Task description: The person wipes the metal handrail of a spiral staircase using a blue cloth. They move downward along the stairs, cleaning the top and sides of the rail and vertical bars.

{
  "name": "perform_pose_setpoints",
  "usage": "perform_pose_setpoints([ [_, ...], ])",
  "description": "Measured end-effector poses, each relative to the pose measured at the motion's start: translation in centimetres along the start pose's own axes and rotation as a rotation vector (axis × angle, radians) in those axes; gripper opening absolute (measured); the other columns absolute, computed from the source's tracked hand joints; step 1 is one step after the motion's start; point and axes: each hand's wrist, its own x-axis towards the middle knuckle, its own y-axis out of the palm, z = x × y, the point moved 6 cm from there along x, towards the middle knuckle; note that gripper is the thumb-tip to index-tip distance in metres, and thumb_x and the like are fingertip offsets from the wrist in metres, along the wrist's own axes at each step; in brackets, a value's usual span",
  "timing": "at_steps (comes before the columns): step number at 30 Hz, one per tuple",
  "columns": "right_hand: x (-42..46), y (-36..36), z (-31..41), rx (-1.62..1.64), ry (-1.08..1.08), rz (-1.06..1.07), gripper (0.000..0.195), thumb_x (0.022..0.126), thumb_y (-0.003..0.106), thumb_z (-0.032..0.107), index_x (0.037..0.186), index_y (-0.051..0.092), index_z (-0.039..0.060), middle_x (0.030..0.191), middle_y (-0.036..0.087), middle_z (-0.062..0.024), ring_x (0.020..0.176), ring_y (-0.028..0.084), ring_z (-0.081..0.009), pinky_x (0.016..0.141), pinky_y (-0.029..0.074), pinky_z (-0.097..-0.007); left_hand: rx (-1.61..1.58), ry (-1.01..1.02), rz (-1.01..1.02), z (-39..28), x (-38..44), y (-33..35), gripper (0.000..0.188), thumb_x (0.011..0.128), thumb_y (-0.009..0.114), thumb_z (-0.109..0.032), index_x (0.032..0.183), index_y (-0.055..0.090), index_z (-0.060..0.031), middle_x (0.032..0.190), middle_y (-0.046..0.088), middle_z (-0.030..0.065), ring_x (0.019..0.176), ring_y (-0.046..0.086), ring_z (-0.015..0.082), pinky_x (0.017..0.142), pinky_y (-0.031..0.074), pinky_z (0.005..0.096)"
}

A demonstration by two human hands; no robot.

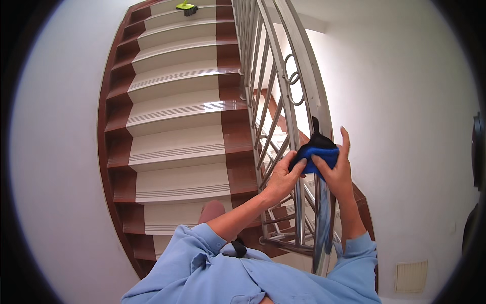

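Both my hands grip a small cloth (321, 154), blue on one side and black on the other, with a narrow black tip or loop standing up at its far end. My left hand (286, 171) pinches its left edge, thumb on top. On the right edge, my right hand (338, 169) presses with its thumb, while one finger sticks up. The cloth is over the broad stainless-steel handrail (319, 91) of the stairs. Whether it touches the rail underneath is hidden by the cloth and hands.
Tiled stairs (176, 142), cream with brown borders, rise ahead on my left. A green-topped brush (186, 7) lies on an upper step. Metal balusters (262, 102) with ring ornaments (292, 78) run beneath the handrail. Another flight (279, 133) shows through them. A white wall (395, 114) stands at right.
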Motion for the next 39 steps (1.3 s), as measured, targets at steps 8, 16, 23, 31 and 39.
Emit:
perform_pose_setpoints([
  [8, -10.7, -0.7, -2.7, -0.370, 0.069, -0.017, 0.099, 0.088, 0.081, 0.028, 0.162, 0.020, 0.0034, 0.144, 0.050, -0.0293, 0.129, 0.058, -0.0434, 0.106, 0.048, -0.0465, 0.466, 0.076, 0.325, 3.8, -2.2, -0.6, 0.021, 0.098, 0.069, -0.016, 0.110, 0.067, 0.0003, 0.098, 0.064, 0.0154, 0.093, 0.063, 0.0268, 0.083, 0.051, 0.0375],
  [16, 1.3, 1.5, 2.7, -0.572, -0.163, -0.030, 0.098, 0.084, 0.079, 0.013, 0.162, 0.021, 0.0031, 0.143, 0.047, -0.0293, 0.127, 0.056, -0.0462, 0.104, 0.049, -0.0478, 0.507, 0.286, 0.159, -0.4, 5.3, -2.6, 0.030, 0.095, 0.072, -0.013, 0.120, 0.061, -0.0004, 0.107, 0.062, 0.0163, 0.098, 0.064, 0.0301, 0.084, 0.051, 0.0383],
  [23, 21.7, 3.7, 7.5, -0.689, -0.393, -0.105, 0.097, 0.084, 0.076, 0.021, 0.164, 0.021, 0.0105, 0.148, 0.048, -0.0263, 0.129, 0.057, -0.0431, 0.105, 0.050, -0.0450, 0.538, 0.408, -0.067, -7.6, 14.7, -6.6, 0.070, 0.091, 0.074, -0.004, 0.150, 0.036, -0.0062, 0.124, 0.050, 0.0128, 0.095, 0.058, 0.0161, 0.082, 0.052, 0.0319],
  [31, 24.8, 4.1, 8.0, -0.528, -0.135, -0.134, 0.102, 0.080, 0.077, 0.015, 0.164, 0.020, 0.0117, 0.153, 0.049, -0.0247, 0.130, 0.059, -0.0431, 0.107, 0.050, -0.0456, 0.535, 0.566, -0.022, -14.4, 16.4, -10.2, 0.064, 0.088, 0.074, -0.003, 0.144, 0.044, -0.0030, 0.128, 0.051, 0.0168, 0.105, 0.057, 0.0273, 0.089, 0.051, 0.0381],
  [39, 17.1, 6.9, 8.4, -1.079, -0.159, -0.313, 0.090, 0.082, 0.076, 0.006, 0.160, 0.031, 0.0089, 0.152, 0.043, -0.0254, 0.132, 0.051, -0.0460, 0.106, 0.048, -0.0510, 0.154, -0.042, 0.496, -13.0, 18.3, -5.4, 0.085, 0.105, 0.060, -0.039, 0.163, 0.014, 0.0034, 0.156, 0.040, 0.0248, 0.148, 0.039, 0.0334, 0.121, 0.034, 0.0433],
])
